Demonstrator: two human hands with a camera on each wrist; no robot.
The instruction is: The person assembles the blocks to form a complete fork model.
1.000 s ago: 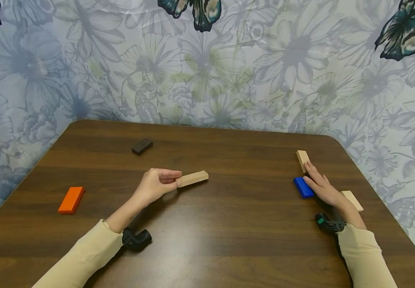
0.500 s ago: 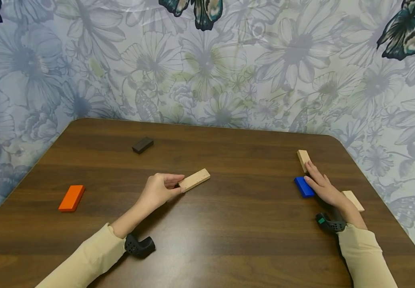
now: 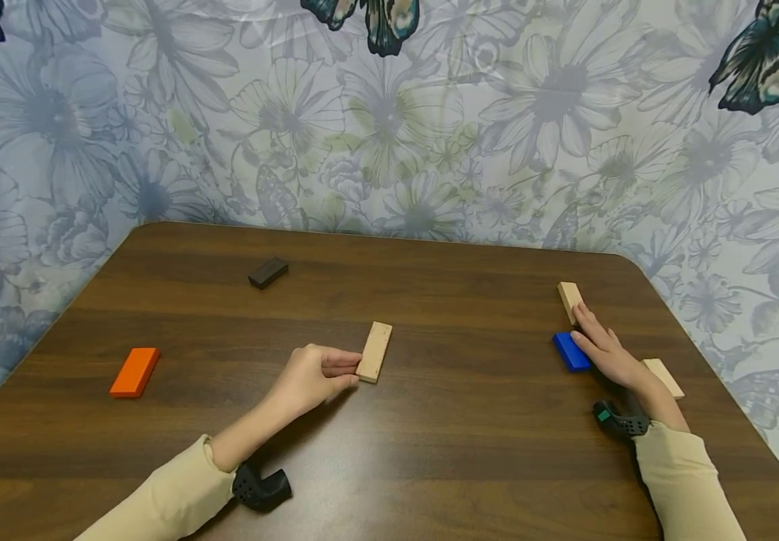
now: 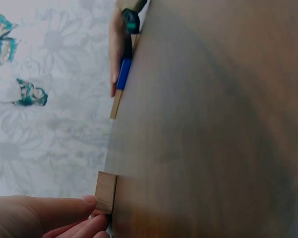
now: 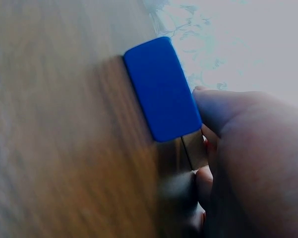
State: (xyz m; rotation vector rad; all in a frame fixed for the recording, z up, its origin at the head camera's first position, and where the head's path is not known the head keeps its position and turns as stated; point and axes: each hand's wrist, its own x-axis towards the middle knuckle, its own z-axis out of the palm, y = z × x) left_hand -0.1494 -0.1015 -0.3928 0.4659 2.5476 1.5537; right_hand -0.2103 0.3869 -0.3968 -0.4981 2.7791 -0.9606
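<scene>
My left hand (image 3: 318, 377) pinches the near end of a pale wooden block (image 3: 375, 353) between thumb and fingers at mid-table. The block's broad face shows, and its long side points away from me. In the left wrist view its end (image 4: 106, 192) sits at the fingertips. My right hand (image 3: 607, 355) lies with fairly straight fingers beside a blue block (image 3: 569, 353). Its fingertips reach the near end of a second pale block (image 3: 568, 297); the thumb is at the blue block's edge. Under the right wrist, a third pale block (image 3: 663, 377) is partly hidden.
An orange block (image 3: 134, 373) lies on the left of the brown wooden table (image 3: 457, 443). Farther back is a dark block (image 3: 268, 273). Behind the table's far edge hangs a floral cloth (image 3: 423, 150) with butterflies. Each wrist wears a black device.
The pale block in my left hand has turned from lying nearly crosswise to pointing away from me. The left hand has shifted right and nearer to me. The right hand stays put.
</scene>
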